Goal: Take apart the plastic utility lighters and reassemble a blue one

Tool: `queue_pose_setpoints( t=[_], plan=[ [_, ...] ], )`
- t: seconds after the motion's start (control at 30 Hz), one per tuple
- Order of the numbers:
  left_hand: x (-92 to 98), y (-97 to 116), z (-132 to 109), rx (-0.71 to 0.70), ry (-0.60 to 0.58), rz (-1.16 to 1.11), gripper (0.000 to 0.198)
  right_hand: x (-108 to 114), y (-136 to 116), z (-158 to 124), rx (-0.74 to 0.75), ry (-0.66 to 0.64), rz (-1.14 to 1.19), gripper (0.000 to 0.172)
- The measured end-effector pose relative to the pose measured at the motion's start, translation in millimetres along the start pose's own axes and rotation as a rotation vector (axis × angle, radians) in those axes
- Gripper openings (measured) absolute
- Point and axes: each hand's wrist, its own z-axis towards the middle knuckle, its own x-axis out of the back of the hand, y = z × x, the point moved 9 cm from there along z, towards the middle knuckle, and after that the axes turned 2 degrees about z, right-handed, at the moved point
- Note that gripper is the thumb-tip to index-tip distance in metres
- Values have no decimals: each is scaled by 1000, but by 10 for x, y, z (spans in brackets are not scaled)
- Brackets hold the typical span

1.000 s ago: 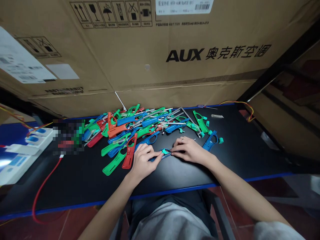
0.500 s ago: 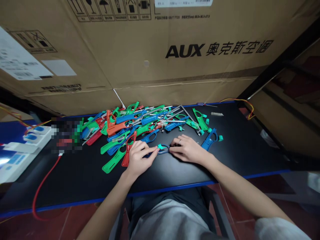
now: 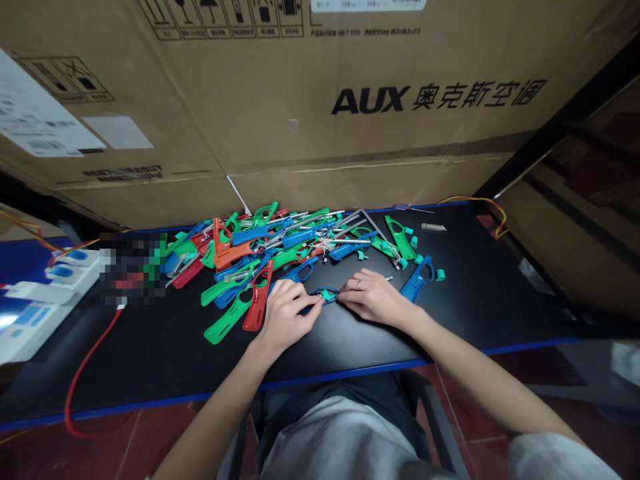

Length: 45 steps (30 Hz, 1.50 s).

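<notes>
Between my hands, low over the dark table, is a blue lighter casing (image 3: 332, 301) with a finger loop; most of it is covered by my fingers. My left hand (image 3: 290, 310) pinches a small teal trigger piece (image 3: 327, 294) at that loop. Whether the piece is seated there, I cannot tell. My right hand (image 3: 373, 297), a ring on one finger, is closed on the casing's right end. A thin metal tip (image 3: 389, 279) shows just behind the right hand. Another blue casing half (image 3: 418, 280) lies right of it, with a loose teal trigger (image 3: 441, 275) alongside.
Behind my hands lies a heap of green, red, orange and blue casings (image 3: 250, 252) with metal tubes and wires. A screwdriver (image 3: 403, 207) and a small clear part (image 3: 433, 227) lie at the back right. A power strip (image 3: 60, 293) and red cable (image 3: 83, 367) are left; a large carton (image 3: 280, 140) stands behind.
My left hand has shifted slightly right, bringing the teal trigger further into the blue casing's loop. The right hand has barely moved, and the metal tip behind it has come into sight.
</notes>
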Motion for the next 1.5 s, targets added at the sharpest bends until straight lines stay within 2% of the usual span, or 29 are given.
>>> queue_pose_setpoints(
  t=[0.1, 0.23, 0.3, 0.4, 0.5, 0.57, 0.7, 0.77, 0.93, 1.03, 1.1, 1.17, 1.3, 1.37, 1.5],
  plan=[
    [-5, -19, 0, -1, -20, -6, 11, -2, 32, -6, -22, 3, 39, 20],
    [12, -129, -12, 76, -9, -44, 11, -4, 47, -6, -28, -3, 58, 21],
    [33, -208, -22, 160, 17, -82, 11, -19, 46, -3, -39, -19, 66, 22],
    [53, -345, -69, 361, 52, -239, 14, -64, 55, 4, -96, -61, 72, 21],
    [31, -374, -140, 516, 33, -356, 16, -112, 65, 11, -162, -107, 86, 21],
    [79, -290, -156, 499, 45, -295, 14, -133, 67, 15, -189, -126, 96, 20],
    [244, -7, -157, 313, 143, -32, 7, -171, 96, 13, -236, -151, 125, 17],
    [182, 55, -157, 290, 71, 17, 8, -186, 112, 9, -251, -159, 157, 15],
    [-158, 20, -179, 394, -326, 89, 12, -197, 137, 6, -263, -154, 211, 14],
    [-224, -7, -155, 434, -451, 154, 17, -202, 142, 6, -257, -142, 244, 13],
    [-225, -48, -104, 457, -486, 145, 19, -199, 147, 7, -253, -128, 266, 12],
    [-200, -123, -39, 515, -467, -3, 19, -192, 155, 10, -252, -117, 281, 10],
    [-57, -301, 2, 681, -264, -457, 26, -174, 171, 17, -253, -108, 295, 9],
    [-27, -316, -87, 701, -262, -460, 27, -159, 178, 19, -252, -100, 295, 9],
    [-64, -307, -370, 716, -397, -211, 16, -146, 181, 19, -245, -99, 304, 9]
  ],
)
